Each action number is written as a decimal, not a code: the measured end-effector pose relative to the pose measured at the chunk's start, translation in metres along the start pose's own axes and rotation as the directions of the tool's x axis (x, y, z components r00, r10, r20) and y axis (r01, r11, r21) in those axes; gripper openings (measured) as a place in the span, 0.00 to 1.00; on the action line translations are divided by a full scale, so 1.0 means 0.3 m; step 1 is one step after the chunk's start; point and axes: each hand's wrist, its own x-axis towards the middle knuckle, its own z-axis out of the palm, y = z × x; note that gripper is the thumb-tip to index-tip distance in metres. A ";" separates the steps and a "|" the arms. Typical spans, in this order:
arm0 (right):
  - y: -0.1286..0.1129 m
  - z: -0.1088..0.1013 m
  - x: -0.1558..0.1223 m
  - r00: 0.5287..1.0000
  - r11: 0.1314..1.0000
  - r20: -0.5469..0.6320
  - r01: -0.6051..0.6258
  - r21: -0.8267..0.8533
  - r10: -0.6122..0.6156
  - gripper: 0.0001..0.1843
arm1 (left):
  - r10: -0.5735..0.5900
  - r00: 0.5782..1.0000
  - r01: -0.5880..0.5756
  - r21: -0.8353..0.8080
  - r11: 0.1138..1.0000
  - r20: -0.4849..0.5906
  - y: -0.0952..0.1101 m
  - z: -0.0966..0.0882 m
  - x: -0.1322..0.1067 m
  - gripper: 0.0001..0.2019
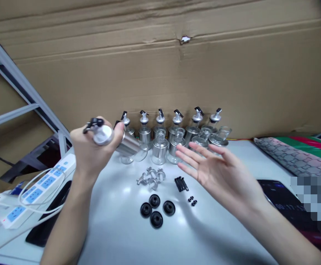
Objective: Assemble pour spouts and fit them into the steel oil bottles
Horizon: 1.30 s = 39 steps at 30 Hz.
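My left hand is wrapped round the neck of an oil bottle, held tilted above the table with its silver pour spout and black lever toward me. Its steel-sleeved body and glass base point away to the right. My right hand is open, palm up, fingers stretched, with nothing in it. Its fingertips overlap the view of spoutless bottles; I cannot tell whether they touch. Nearer to me lie several silver spouts, black levers, small black pieces and round black stoppers.
Bottles with spouts stand in a row along the cardboard wall. A white power strip with cables and a dark device lie at left. A phone showing a timer and a patterned package are at right.
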 end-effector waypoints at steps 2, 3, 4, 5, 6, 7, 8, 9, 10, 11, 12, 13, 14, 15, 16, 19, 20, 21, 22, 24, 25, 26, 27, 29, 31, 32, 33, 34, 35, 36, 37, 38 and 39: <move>-0.022 -0.006 0.000 1.000 1.000 -0.001 0.020 -0.007 -0.020 0.12 | 0.071 0.997 -0.070 0.094 0.993 -0.007 -0.019 0.042 -0.004 0.15; -0.027 -0.007 0.000 1.000 1.000 -0.005 0.024 -0.005 -0.024 0.12 | 0.119 0.993 -0.119 0.122 0.985 0.007 -0.029 0.066 -0.008 0.15; -0.030 -0.008 0.000 1.000 1.000 -0.011 0.026 -0.001 -0.026 0.12 | 0.154 0.987 -0.157 0.141 0.977 0.038 -0.038 0.090 -0.013 0.15; -0.030 -0.009 0.001 1.000 1.000 -0.015 0.025 0.004 -0.025 0.12 | 0.178 0.981 -0.187 0.153 0.970 0.071 -0.048 0.113 -0.019 0.16; -0.028 -0.008 0.002 1.000 1.000 -0.018 0.023 0.007 -0.023 0.12 | 0.192 0.977 -0.206 0.165 0.964 0.098 -0.057 0.134 -0.025 0.17; -0.025 -0.008 0.004 1.000 1.000 -0.018 0.017 0.006 -0.017 0.12 | 0.201 0.972 -0.221 0.177 0.959 0.124 -0.065 0.153 -0.032 0.17; -0.021 -0.008 0.006 1.000 1.000 -0.018 0.009 0.003 -0.009 0.12 | 0.203 0.968 -0.230 0.193 0.954 0.148 -0.072 0.170 -0.039 0.17; -0.017 -0.008 0.008 1.000 1.000 -0.014 -0.001 -0.001 0.001 0.11 | 0.200 0.966 -0.233 0.213 0.949 0.164 -0.079 0.185 -0.046 0.17; -0.013 -0.008 0.011 1.000 1.000 -0.009 -0.009 -0.007 0.009 0.11 | 0.194 0.964 -0.233 0.232 0.944 0.182 -0.085 0.197 -0.052 0.17; -0.010 -0.008 0.013 1.000 1.000 -0.002 -0.014 -0.013 0.014 0.10 | 0.184 0.963 -0.231 0.250 0.940 0.198 -0.090 0.209 -0.058 0.16; -0.008 -0.009 0.016 1.000 1.000 0.007 -0.015 -0.016 0.015 0.10 | 0.173 0.962 -0.227 0.264 0.938 0.211 -0.095 0.218 -0.062 0.16; -0.007 -0.010 0.018 1.000 1.000 0.016 -0.013 -0.018 0.013 0.10 | 0.164 0.961 -0.223 0.272 0.936 0.224 -0.101 0.227 -0.066 0.16; -0.006 -0.011 0.019 1.000 1.000 0.025 -0.009 -0.019 0.009 0.10 | 0.157 0.960 -0.219 0.275 0.936 0.232 -0.106 0.234 -0.068 0.16; -0.005 -0.011 0.021 0.999 1.000 0.032 -0.006 -0.019 0.006 0.10 | 0.154 0.960 -0.217 0.275 0.937 0.234 -0.111 0.239 -0.068 0.16; -0.005 -0.012 0.022 0.999 1.000 0.037 -0.006 -0.016 0.007 0.09 | 0.155 0.960 -0.217 0.272 0.937 0.232 -0.116 0.244 -0.068 0.16; -0.001 -0.013 0.026 0.999 1.000 0.040 -0.018 -0.001 0.018 0.09 | 0.173 0.955 -0.233 0.247 0.940 0.241 -0.129 0.252 -0.066 0.15; 0.000 -0.013 0.027 0.999 1.000 0.038 -0.023 0.003 0.023 0.09 | 0.178 0.952 -0.238 0.238 0.941 0.250 -0.132 0.255 -0.065 0.14; 0.003 -0.014 0.030 0.999 1.000 0.037 -0.030 0.006 0.030 0.09 | 0.181 0.948 -0.243 0.231 0.942 0.263 -0.135 0.258 -0.066 0.14; 0.006 -0.014 0.032 0.999 0.999 0.037 -0.034 0.005 0.034 0.09 | 0.185 0.943 -0.250 0.222 0.943 0.277 -0.138 0.261 -0.067 0.14; 0.012 -0.015 0.038 0.998 0.999 0.040 -0.050 -0.001 0.050 0.08 | 0.203 0.929 -0.272 0.199 0.942 0.309 -0.142 0.271 -0.071 0.13; 0.015 -0.016 0.041 0.997 0.998 0.041 -0.061 -0.003 0.061 0.08 | 0.221 0.918 -0.291 0.182 0.939 0.329 -0.143 0.277 -0.075 0.12; 0.018 -0.017 0.044 0.997 0.997 0.042 -0.071 -0.003 0.071 0.08 | 0.245 0.904 -0.316 0.160 0.935 0.350 -0.144 0.282 -0.078 0.10; 0.021 -0.017 0.046 0.996 0.997 0.042 -0.079 -0.003 0.079 0.08 | 0.275 0.887 -0.345 0.135 0.929 0.372 -0.145 0.288 -0.082 0.09; 0.026 -0.018 0.051 0.995 0.996 0.045 -0.091 -0.006 0.091 0.07 | 0.335 0.850 -0.402 0.091 0.911 0.407 -0.146 0.297 -0.091 0.08; 0.030 -0.019 0.055 0.994 0.995 0.051 -0.100 -0.016 0.100 0.06 | 0.378 0.820 -0.447 0.070 0.892 0.430 -0.147 0.303 -0.100 0.09; 0.031 -0.020 0.056 0.993 0.994 0.053 -0.105 -0.021 0.106 0.05 | 0.386 0.813 -0.461 0.078 0.884 0.436 -0.148 0.304 -0.104 0.10; 0.032 -0.020 0.058 0.992 0.993 0.053 -0.111 -0.026 0.113 0.05 | 0.388 0.810 -0.472 0.095 0.877 0.440 -0.151 0.305 -0.108 0.10; 0.034 -0.021 0.060 0.992 0.993 0.056 -0.114 -0.030 0.116 0.05 | 0.391 0.808 -0.483 0.113 0.868 0.441 -0.153 0.306 -0.110 0.11; 0.035 -0.022 0.062 0.991 0.993 0.060 -0.114 -0.034 0.115 0.04 | 0.400 0.804 -0.496 0.126 0.859 0.440 -0.156 0.307 -0.112 0.10; 0.036 -0.023 0.064 0.992 0.993 0.066 -0.108 -0.041 0.110 0.04 | 0.413 0.801 -0.510 0.133 0.850 0.433 -0.157 0.306 -0.111 0.09; 0.037 -0.023 0.065 0.992 0.994 0.076 -0.095 -0.055 0.099 0.05 | 0.429 0.799 -0.523 0.134 0.842 0.421 -0.156 0.305 -0.110 0.08; 0.039 -0.024 0.065 0.993 0.994 0.087 -0.074 -0.080 0.080 0.05 | 0.446 0.799 -0.533 0.129 0.836 0.404 -0.152 0.303 -0.108 0.07; 0.042 -0.024 0.063 0.994 0.992 0.099 -0.038 -0.121 0.050 0.06 | 0.458 0.802 -0.535 0.123 0.836 0.383 -0.143 0.299 -0.107 0.06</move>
